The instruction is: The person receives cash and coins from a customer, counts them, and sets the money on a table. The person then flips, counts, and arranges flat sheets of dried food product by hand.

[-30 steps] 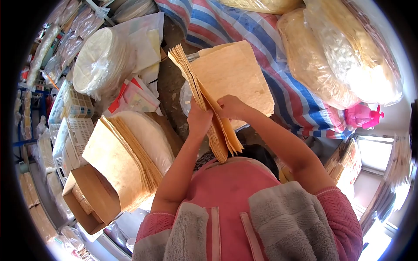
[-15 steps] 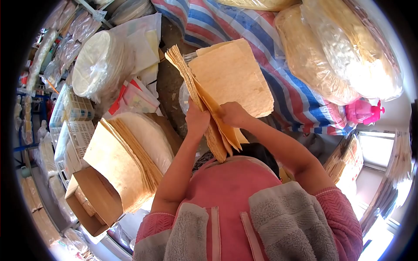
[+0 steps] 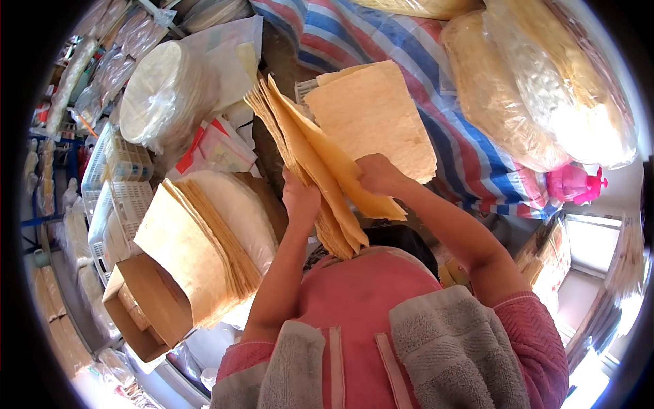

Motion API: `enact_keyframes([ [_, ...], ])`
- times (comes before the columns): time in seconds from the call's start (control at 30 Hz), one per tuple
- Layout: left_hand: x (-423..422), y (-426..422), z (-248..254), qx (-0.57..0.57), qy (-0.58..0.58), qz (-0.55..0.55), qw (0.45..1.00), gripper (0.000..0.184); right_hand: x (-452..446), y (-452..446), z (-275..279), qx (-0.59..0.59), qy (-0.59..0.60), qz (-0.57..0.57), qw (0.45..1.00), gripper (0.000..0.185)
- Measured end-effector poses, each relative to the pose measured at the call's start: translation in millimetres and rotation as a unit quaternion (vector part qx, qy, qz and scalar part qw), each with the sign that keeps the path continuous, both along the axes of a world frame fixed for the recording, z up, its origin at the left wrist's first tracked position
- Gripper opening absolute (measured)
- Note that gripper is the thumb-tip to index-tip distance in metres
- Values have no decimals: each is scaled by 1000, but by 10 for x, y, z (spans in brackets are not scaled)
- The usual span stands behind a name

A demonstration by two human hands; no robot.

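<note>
A thick stack of tan, rough-edged sheets stands on edge, tilted, close to my body. My left hand is closed round its left side. My right hand pinches a tan sheet that is pulled away to the right from the stack, its lower corner spread out. Beyond my right hand, a flat pile of square tan sheets lies beside the striped cloth. The fingertips of both hands are partly hidden by the sheets.
At the left stand another sheet stack, an open cardboard box, white plastic baskets and wrapped round sheets. A striped cloth, bulging clear bags and a pink bottle are at the right.
My right hand has moved right with the sheet, widening the gap from the stack. The top of the held stack has fanned and tilted left. My left hand keeps its hold.
</note>
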State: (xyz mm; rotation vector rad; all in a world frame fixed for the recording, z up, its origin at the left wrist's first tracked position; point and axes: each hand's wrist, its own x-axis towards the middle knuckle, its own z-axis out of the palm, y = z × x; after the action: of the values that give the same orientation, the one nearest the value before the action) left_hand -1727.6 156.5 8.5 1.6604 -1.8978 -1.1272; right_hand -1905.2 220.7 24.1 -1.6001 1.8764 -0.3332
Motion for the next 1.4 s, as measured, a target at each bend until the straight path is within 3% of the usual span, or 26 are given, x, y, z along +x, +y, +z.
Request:
enact_keyframes([
  [0.1, 182, -9, 13, -5, 17, 14, 1000, 64, -14, -62, 107, 54, -28, 2, 998, 19],
  [0.2, 341, 3, -28, 6, 25, 62, 998, 58, -17, -100, 156, 32, -29, 26, 999, 19],
  [0.3, 520, -1, -104, -17, 86, 77, 993, 49, -119, -80, 39, -73, 8, 59, 996, 21],
  [0.4, 674, 0, -101, -17, 67, 106, 992, 42, -305, -85, 282, 89, -170, -94, 977, 23],
  [0.5, 779, 15, -55, 18, 158, 160, 974, 38, -688, -75, 359, 47, -83, -28, 995, 27],
  [0.57, 882, 26, -74, -5, 140, 156, 978, 37, -1001, -59, 369, 18, -112, 7, 994, 36],
  [0.67, 886, 46, 37, -13, 139, 140, 980, 33, -1439, 45, 116, 23, -321, -94, 942, 43],
  [0.77, 729, 67, 275, 1, 167, 117, 979, 33, -1816, 114, -277, 86, -368, -198, 904, 45],
  [0.83, 569, 59, 365, 6, 146, 103, 984, 34, -2088, 155, -691, 83, -10, -183, 980, 47],
  [0.87, 512, 26, 307, -1, 153, 92, 984, 35, -2152, 168, -876, 78, 172, -170, 967, 49],
  [0.93, 355, -35, 109, -11, 168, 65, 984, 36, -1935, 178, -1120, -51, 259, -196, 944, 56],
  [0.97, 227, -48, 185, -19, 149, 47, 988, 41, -1532, 126, -832, -91, 301, -184, 931, 60],
  [1.0, 132, -85, 109, -24, 126, 33, 991, 44, -1197, 52, -544, -96, 272, -171, 942, 63],
  [1.03, 34, -129, -19, -29, 103, 19, 994, 46, -1088, -3, -856, -204, 202, -143, 947, 68],
  [1.1, -154, -96, -29, -37, 24, 1, 999, 55, -429, -140, -168, -27, -108, -181, 977, 81],
  [1.13, -199, -65, -3, -38, 34, -22, 998, 57, -222, -156, -94, -28, -174, -144, 974, 83],
  [1.17, -235, -43, 13, -39, 44, -44, 997, 58, -69, -180, 171, -22, -204, -82, 975, 84],
  [1.27, -330, -30, 54, -27, 53, -58, 997, 61, -2, -277, -6, -9, -295, -47, 954, 75],
  [1.3, -360, -41, 68, -21, 53, -54, 997, 61, -14, -335, -71, -36, -286, -51, 956, 61],
  [1.4, -417, -29, 123, 2, 68, -40, 997, 59, -149, -327, -146, -51, -226, -1, 973, 43],
])
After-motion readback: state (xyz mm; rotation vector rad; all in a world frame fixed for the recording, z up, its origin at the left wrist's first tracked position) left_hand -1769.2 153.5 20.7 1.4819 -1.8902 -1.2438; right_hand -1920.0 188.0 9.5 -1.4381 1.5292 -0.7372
